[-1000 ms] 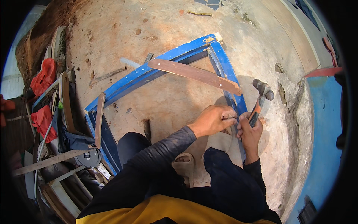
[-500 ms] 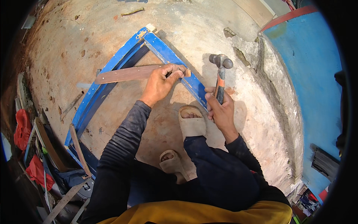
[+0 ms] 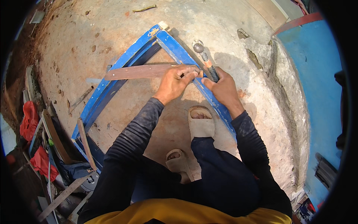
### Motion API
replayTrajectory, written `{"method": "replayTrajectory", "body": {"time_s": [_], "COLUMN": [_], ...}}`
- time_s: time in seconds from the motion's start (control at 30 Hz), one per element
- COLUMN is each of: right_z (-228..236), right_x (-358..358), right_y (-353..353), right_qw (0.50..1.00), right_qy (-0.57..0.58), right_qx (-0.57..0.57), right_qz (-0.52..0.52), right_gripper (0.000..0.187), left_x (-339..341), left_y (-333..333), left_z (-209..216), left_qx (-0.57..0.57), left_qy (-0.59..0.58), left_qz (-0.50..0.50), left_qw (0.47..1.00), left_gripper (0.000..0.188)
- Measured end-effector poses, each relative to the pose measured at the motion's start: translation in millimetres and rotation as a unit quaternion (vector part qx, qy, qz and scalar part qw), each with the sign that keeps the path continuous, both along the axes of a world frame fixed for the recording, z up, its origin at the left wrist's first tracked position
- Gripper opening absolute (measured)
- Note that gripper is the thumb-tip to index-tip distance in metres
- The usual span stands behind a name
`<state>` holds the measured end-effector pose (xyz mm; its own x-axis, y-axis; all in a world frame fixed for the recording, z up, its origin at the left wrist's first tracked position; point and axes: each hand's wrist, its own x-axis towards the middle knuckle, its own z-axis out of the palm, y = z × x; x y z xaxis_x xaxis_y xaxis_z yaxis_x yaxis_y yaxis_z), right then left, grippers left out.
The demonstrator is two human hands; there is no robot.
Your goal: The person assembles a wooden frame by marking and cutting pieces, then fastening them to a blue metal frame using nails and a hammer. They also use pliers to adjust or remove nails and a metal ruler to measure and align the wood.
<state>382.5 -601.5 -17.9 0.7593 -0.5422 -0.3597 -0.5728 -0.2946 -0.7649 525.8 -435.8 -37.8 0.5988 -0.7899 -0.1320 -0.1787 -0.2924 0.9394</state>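
Note:
A blue-painted wooden frame (image 3: pixel 178 48) rests on the ground, its corner pointing away from me. Across its two sides lies a brown wooden strip (image 3: pixel 143 72). My left hand (image 3: pixel 174 83) is closed at the strip's right end, over the frame's right side; its thumb and fingertips are pinched together there, and any small thing between them is hidden. Just to the right, my right hand (image 3: pixel 224 89) grips a ball-peen hammer (image 3: pixel 205 58) by its dark, orange-banded handle. The hammer's head points away from me, beyond the frame's right side.
Another wooden strip (image 3: pixel 86 143) leans at the frame's near left corner. Red cloth (image 3: pixel 30 120) and scrap boards (image 3: pixel 56 138) crowd the left. A rough concrete ledge (image 3: pixel 278 86) and a blue surface (image 3: pixel 317 93) run along the right. My sandalled feet are between the frame's sides.
My right hand has moved up and inward beside my left hand, and the hammer has tipped leftward. My left hand stays at the strip's end. The whole view has shifted slightly.

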Motion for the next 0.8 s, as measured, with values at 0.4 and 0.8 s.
{"method": "replayTrajectory", "body": {"time_s": [0.4, 0.8], "right_z": [-14.7, -22.7], "right_x": [12.2, 1.7], "right_y": [13.4, 2.2], "right_qw": [1.000, 0.999], "right_qy": [-0.017, -0.020], "right_qx": [0.008, 0.046], "right_qz": [-0.018, -0.005], "right_gripper": [0.035, 0.048], "left_x": [6.7, 12.5], "left_y": [-0.6, -4.9], "left_z": [-1.6, -4.4], "left_qx": [-0.042, 0.019], "left_qy": [-0.007, 0.092], "left_qz": [-0.037, -0.018], "left_qw": [0.998, 0.995], "left_gripper": [0.020, 0.025]}}
